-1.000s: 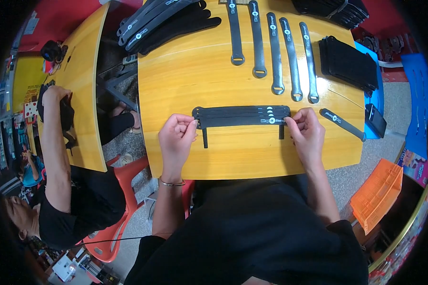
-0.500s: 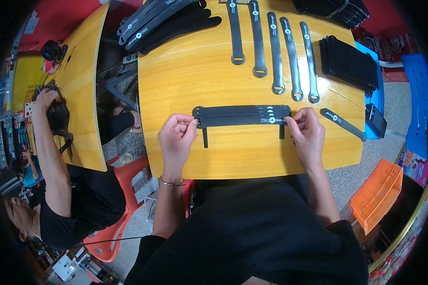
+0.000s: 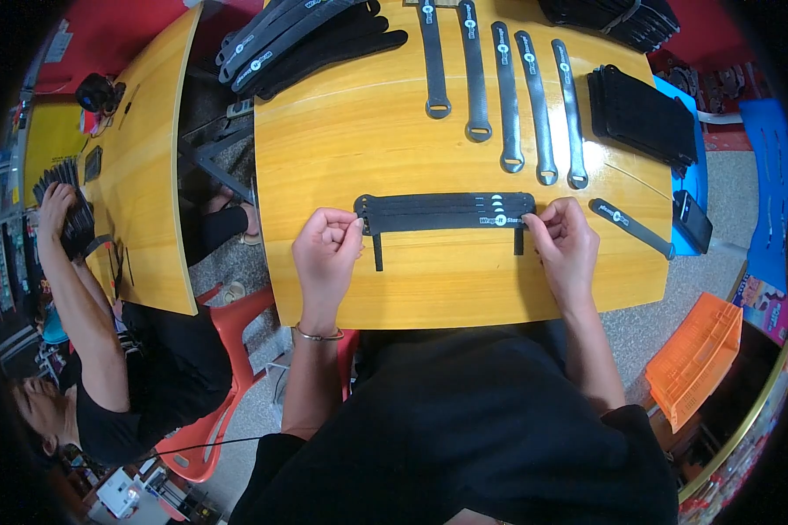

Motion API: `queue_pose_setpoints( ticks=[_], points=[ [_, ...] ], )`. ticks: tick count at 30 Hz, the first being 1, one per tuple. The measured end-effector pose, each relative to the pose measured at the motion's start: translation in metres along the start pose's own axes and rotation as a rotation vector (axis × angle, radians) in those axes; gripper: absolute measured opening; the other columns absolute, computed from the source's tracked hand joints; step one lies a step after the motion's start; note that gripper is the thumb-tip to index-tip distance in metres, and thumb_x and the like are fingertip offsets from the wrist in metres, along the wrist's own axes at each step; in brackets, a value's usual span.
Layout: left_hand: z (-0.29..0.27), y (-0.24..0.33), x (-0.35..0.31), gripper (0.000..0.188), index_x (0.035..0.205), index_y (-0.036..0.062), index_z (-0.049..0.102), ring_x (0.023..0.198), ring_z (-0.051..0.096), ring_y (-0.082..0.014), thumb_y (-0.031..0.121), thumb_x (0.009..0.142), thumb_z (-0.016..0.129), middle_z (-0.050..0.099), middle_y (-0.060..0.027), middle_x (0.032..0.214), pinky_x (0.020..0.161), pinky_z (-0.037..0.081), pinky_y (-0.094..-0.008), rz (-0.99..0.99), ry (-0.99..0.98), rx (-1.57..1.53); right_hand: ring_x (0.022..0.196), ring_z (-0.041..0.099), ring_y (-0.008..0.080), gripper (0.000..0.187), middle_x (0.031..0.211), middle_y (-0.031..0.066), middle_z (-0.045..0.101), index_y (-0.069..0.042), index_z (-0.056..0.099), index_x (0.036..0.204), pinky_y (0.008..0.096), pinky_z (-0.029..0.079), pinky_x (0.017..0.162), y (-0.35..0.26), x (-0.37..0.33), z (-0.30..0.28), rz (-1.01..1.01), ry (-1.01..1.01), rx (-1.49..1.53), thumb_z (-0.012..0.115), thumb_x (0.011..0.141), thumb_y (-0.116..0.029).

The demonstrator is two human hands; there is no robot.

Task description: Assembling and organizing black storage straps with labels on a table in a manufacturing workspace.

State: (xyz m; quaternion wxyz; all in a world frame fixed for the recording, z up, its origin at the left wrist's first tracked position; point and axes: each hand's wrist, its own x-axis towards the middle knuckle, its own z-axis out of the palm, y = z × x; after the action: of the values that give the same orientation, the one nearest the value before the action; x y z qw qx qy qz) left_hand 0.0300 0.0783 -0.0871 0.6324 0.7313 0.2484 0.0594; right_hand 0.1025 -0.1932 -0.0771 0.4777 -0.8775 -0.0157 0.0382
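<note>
A fanned set of several black straps (image 3: 429,212) lies crosswise before me on the table, overlapping in a stack with printed marks at its right end. My left hand (image 3: 327,249) pinches the left end between thumb and fingers. At the other end, my right hand (image 3: 567,245) is closed in the same kind of pinch. A thin black strip (image 3: 378,252) sticks out from under the stack near my left hand, and a second short strip (image 3: 518,241) shows beside my right thumb.
Several single straps (image 3: 510,105) lie spaced out behind the stack, one loose strap (image 3: 630,229) to its right. Strap piles (image 3: 306,52) sit at the back left, another pile (image 3: 643,118) at right by a dark phone-like object (image 3: 692,223). A co-worker's hand (image 3: 57,206) holds straps at the left table.
My hands and the strap stack stay almost still. The co-worker's hand and bundle of straps have shifted farther left, uncovering a small dark object on that table.
</note>
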Motion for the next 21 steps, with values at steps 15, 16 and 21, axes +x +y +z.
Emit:
queue_pose_setpoints(
  ticks=[15,16,21],
  points=[
    [0.0031,-0.0032,-0.0007,0.007,0.084,-0.0026,0.054,0.058,0.054,-0.0026,-0.004,0.082,0.061,0.058,-0.001,0.069,0.049,0.041,-0.0144,0.053,0.039,0.042,0.055,0.058,0.0069,0.022,0.065,0.0036,0.058,-0.002,0.051,0.08,0.0205,0.045,0.05,-0.0004,-0.0014,0.0016,-0.052,0.039,-0.029,0.072,0.077,-0.004],
    [0.0032,-0.0034,-0.0005,0.007,0.084,-0.0025,0.055,0.057,0.054,-0.0024,-0.004,0.082,0.061,0.057,-0.0009,0.069,0.049,0.04,-0.0144,0.055,0.041,0.046,0.055,0.058,0.0069,0.022,0.065,0.0036,0.058,-0.002,0.051,0.08,0.0205,0.045,0.05,-0.0009,-0.0014,0.0014,-0.052,0.039,-0.03,0.072,0.077,-0.004],
    [0.0029,-0.0087,-0.0002,0.007,0.083,-0.0025,0.055,0.056,0.054,-0.0026,-0.005,0.081,0.062,0.057,-0.0008,0.068,0.048,0.04,-0.0144,0.082,0.062,0.065,0.054,0.058,0.0093,0.023,0.065,0.0043,0.058,-0.002,0.051,0.081,0.0215,0.045,0.049,-0.0042,-0.001,0.0016,-0.079,0.049,-0.104,0.073,0.076,-0.005]
  ],
)
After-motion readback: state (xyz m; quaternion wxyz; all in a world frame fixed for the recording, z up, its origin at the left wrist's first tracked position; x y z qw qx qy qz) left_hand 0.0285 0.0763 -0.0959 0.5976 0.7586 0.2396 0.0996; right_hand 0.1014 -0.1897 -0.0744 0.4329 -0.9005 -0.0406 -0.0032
